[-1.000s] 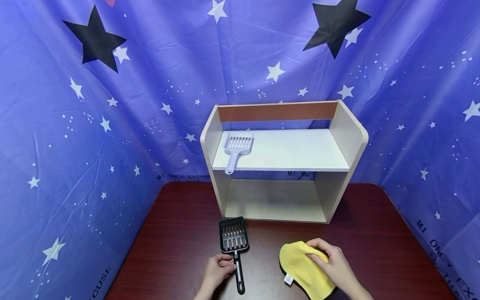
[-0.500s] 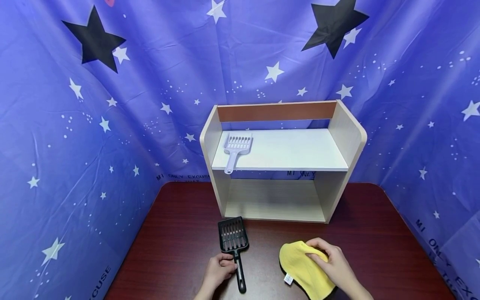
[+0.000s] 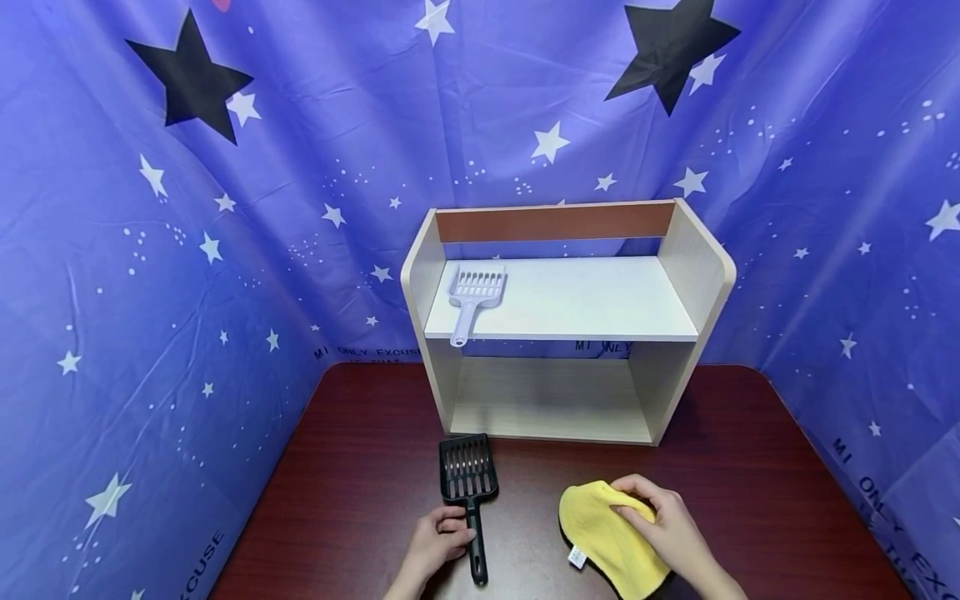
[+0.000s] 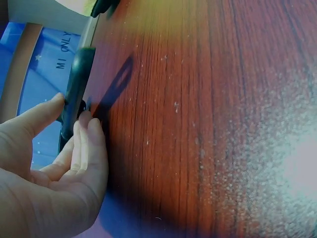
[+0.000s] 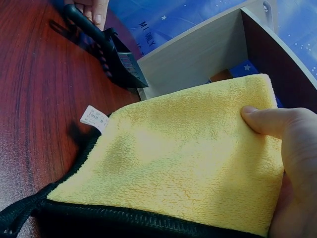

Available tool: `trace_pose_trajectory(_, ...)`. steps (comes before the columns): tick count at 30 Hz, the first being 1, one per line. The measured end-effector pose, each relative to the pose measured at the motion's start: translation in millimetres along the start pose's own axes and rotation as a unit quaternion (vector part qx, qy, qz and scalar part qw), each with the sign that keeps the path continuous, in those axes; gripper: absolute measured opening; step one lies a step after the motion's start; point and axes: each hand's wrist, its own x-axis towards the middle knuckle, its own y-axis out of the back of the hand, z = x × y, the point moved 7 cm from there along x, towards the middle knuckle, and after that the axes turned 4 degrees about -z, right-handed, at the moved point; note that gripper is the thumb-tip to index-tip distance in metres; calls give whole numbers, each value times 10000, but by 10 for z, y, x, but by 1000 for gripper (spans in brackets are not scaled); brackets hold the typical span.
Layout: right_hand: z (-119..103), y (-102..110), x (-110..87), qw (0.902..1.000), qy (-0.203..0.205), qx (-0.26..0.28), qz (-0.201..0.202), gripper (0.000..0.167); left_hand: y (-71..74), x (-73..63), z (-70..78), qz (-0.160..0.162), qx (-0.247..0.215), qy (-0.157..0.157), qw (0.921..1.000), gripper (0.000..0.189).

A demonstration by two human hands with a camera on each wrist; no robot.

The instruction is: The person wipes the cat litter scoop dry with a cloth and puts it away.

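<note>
My left hand (image 3: 432, 543) pinches the handle of a black slotted litter scoop (image 3: 480, 553) from its left side, thumb on top and fingers beneath. In the left wrist view the handle (image 4: 80, 82) stands off the table, throwing a shadow on the wood. The scoop's head points toward the shelf. With thumb and fingers, my right hand (image 3: 672, 533) grips the upper right part of a yellow plush cleaning cloth (image 3: 606, 533). Black edging (image 5: 119, 223) and a white label (image 5: 94, 119) show on the cloth. The fingers behind the cloth are mostly hidden.
A pale two-tier shelf (image 3: 678, 379) stands at the back of the dark red wooden table (image 3: 360, 483). On its upper board lies a light lavender litter scoop (image 3: 477, 289), handle overhanging the front edge. Blue star-print curtains (image 3: 337, 150) enclose the table's back and sides.
The black scoop has turned slightly in my left hand, its handle end swinging a little right, then back left. My right hand and the cloth have stayed put.
</note>
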Motion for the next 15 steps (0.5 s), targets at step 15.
trace_pose_trajectory(15, 23, 1, -6, 10000, -22, -29, -29, 35, -18, -48, 23, -201, -591, 110, 9980, 57)
